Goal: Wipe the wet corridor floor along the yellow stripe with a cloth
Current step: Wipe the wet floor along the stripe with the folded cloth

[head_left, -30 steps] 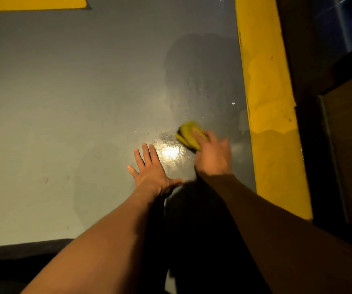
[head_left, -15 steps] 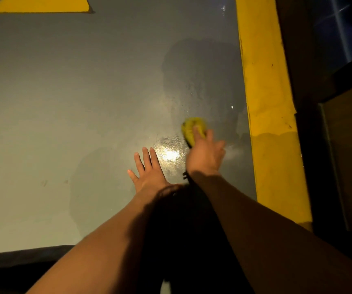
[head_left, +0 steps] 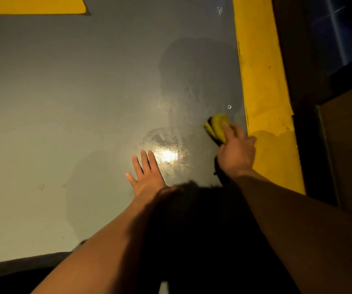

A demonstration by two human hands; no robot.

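A folded yellow cloth (head_left: 217, 126) lies on the grey corridor floor (head_left: 64, 102), just left of the yellow stripe (head_left: 264, 98). My right hand (head_left: 235, 151) presses down on the cloth, fingers over its near end. My left hand (head_left: 147, 175) rests flat on the floor with fingers spread, beside a bright wet glare patch (head_left: 166, 155). A darker damp area (head_left: 196, 77) stretches away beyond the cloth along the stripe.
A dark wall base and wooden panel (head_left: 344, 145) run along the right of the stripe. A yellow floor marking (head_left: 37, 5) shows at the top left. A dark edge (head_left: 11, 270) borders the floor at bottom left. My shadow covers the near floor.
My right hand has slid the cloth to the right, from near the glare patch to beside the yellow stripe. My left hand has stayed planted on the floor.
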